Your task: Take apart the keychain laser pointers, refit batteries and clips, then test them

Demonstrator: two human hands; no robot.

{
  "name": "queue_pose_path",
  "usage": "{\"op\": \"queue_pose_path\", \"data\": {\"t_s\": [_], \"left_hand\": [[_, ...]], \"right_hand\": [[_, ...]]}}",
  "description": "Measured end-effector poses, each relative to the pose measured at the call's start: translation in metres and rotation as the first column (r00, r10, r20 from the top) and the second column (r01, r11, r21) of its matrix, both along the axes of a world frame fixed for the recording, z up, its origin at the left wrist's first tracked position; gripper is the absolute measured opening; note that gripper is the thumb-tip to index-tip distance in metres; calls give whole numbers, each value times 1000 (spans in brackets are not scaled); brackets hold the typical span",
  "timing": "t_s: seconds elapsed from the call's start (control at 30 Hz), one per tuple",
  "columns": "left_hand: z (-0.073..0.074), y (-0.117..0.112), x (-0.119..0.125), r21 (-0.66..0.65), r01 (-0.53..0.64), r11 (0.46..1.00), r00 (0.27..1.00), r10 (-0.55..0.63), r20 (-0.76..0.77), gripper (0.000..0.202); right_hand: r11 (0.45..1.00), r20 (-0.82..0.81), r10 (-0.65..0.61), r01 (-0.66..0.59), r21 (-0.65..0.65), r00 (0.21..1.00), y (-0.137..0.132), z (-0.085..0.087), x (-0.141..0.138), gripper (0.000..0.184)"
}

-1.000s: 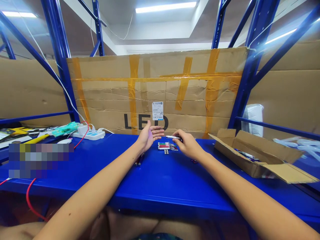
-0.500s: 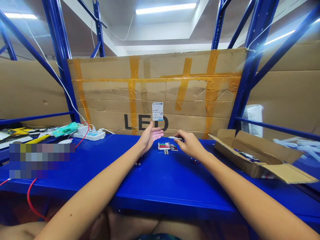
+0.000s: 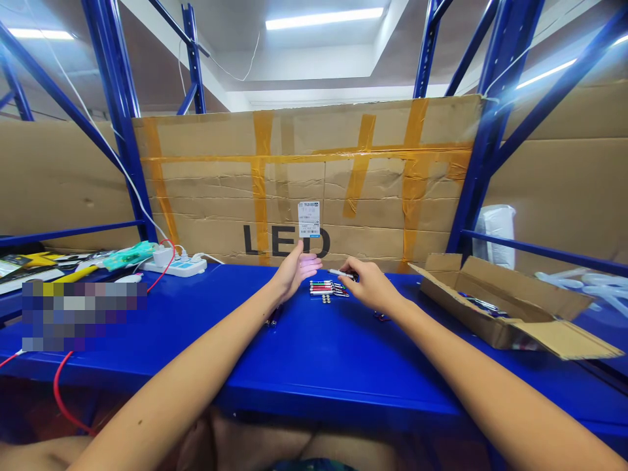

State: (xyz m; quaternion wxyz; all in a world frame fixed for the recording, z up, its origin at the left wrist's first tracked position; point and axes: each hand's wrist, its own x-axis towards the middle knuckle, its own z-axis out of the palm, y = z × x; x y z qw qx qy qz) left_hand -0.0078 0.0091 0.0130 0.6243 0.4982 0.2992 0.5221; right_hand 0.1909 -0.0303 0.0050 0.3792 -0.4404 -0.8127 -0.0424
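Observation:
My right hand [image 3: 366, 280] pinches a slim silver-white pen-shaped item [image 3: 339, 273], whose free end points left. To its left, my left hand [image 3: 294, 271] is held up open, fingers stretched toward that item and apart from it. Below and between the hands, several similar slim items [image 3: 324, 288] in green, red and silver lie side by side on the blue table [image 3: 294, 373]. Small round silver pieces [image 3: 326, 299] sit just in front of them. Dark slim pieces [image 3: 272, 320] show partly behind my left wrist, and a small dark red piece [image 3: 381, 316] lies by my right wrist.
An open cardboard box [image 3: 490, 327] with slim metallic items inside stands at the right. On the left are a white power strip [image 3: 184, 265], a red cable [image 3: 61, 386] and assorted packages [image 3: 88, 268]. A taped cardboard sheet [image 3: 210, 190] closes off the back between blue posts.
My right hand has shifted very slightly left, and the pen-shaped item in it now slants down a little more to the right. My left hand is nearly still.

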Motion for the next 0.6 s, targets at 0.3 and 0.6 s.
{"op": "queue_pose_path", "data": {"t_s": [0.3,0.6], "left_hand": [[-1,0,1,-3,12,1000,999,-12,49,61],[-1,0,3,-29,29,999,996,-26,84,60]], "right_hand": [[1000,-4,9,-9,20,1000,1,0,1,3],[1000,-11,9,-9,23,1000,-1,1,1,5]]}}
